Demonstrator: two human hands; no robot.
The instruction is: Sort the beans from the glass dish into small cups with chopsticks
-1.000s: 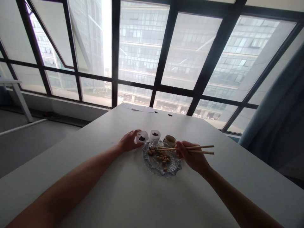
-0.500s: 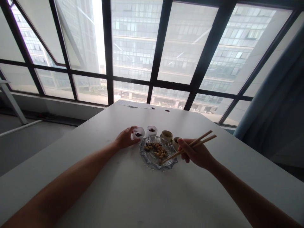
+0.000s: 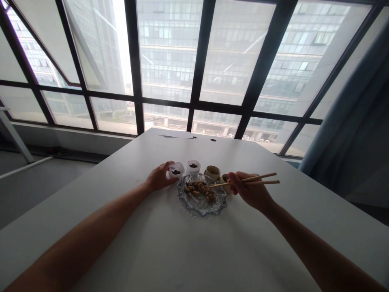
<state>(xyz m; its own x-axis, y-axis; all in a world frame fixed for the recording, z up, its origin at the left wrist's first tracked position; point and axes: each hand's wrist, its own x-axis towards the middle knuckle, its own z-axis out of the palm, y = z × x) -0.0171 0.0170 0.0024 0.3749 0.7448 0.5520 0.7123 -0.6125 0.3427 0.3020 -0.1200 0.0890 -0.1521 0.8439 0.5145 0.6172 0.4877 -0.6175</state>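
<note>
My left hand [image 3: 161, 177] is closed around a small white cup [image 3: 176, 166] with dark bits inside, standing at the plate's left rim. In my right hand [image 3: 249, 189] is a pair of chopsticks [image 3: 258, 179], their tips among the nuts. The scalloped clear glass plate [image 3: 199, 211] bears peanuts [image 3: 209, 196] and other brown and dark pieces [image 3: 194, 187]. Just behind the plate stand a second white cup [image 3: 193, 167] with dark red-brown bits and a tan cup [image 3: 212, 172]. Another tan cup [image 3: 225, 185] is partly hidden by my right hand.
The white table [image 3: 152, 243] reaches to the windows. Papers [image 3: 174, 134] lie at its far edge, near two dark round holes in the tabletop. A blue-grey curtain [image 3: 349, 109] hangs at the right, and a white metal frame [image 3: 18, 140] stands at the left.
The chopstick tips have moved from the plate's near side up and back into the food. Some peanuts have shifted. My left hand stays on the white cup.
</note>
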